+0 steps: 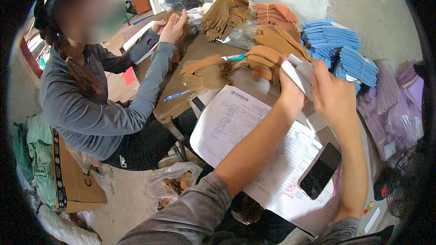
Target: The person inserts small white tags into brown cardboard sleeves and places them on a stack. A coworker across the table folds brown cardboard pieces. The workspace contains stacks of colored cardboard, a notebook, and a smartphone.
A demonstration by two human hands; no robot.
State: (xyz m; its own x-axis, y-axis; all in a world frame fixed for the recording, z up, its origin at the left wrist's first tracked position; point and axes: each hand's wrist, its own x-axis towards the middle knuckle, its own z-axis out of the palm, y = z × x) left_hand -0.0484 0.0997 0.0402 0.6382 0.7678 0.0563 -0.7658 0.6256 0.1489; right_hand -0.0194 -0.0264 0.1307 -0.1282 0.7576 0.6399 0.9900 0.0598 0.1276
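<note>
Over the right part of the table, my left hand (291, 90) is closed round a small stack of flat white and grey pieces (297, 78). The fingers of my right hand (335, 94) pinch the stack's right side. What the pieces are made of cannot be made out. Below my forearms lie printed paper sheets (236, 131) with handwriting and a reddish stamp. A black phone (320, 171) rests on the sheets' right side. Just beyond my hands are brown cut pieces (277, 38) in bundles.
Bundles of blue (329, 36), orange (274, 14) and purple pieces (386, 95) line the wall. Across the table's left side a person (97, 90) in grey handles brown pieces. A blue pen (176, 95) lies near them. A cardboard box (79, 177) and plastic bag (181, 172) stand on the floor.
</note>
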